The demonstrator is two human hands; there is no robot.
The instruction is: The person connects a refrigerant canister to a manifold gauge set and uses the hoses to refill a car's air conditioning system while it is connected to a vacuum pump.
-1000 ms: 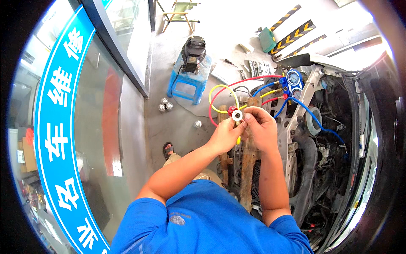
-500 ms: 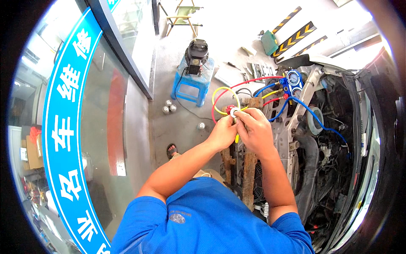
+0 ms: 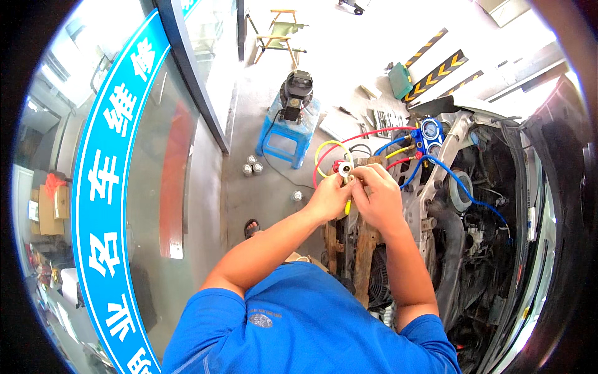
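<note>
Red-and-white fitting (image 3: 344,167): was located between both hands, at the fingertips, away from the body; round opening faced up; long axis could not be determined.
Left hand (image 3: 330,198): nearer; fingers were closed on the fitting's lower part.
Right hand (image 3: 379,199): fingers were bunched at its right side; grip could not be told.
Yellow hose (image 3: 334,142): looped just beyond.

A small round white fitting (image 3: 345,169) with a dark hole at its centre faces upward, held by the left hand (image 3: 329,198), with the fingertips of the right hand (image 3: 377,196) at its lower right edge. A bright red knob (image 3: 337,166) sits against its left side. A thin, flexible yellow hose (image 3: 334,143) curves in a loop just beyond; fingers hide any join. Below, a yellow piece (image 3: 347,206) pokes out between the hands.
</note>
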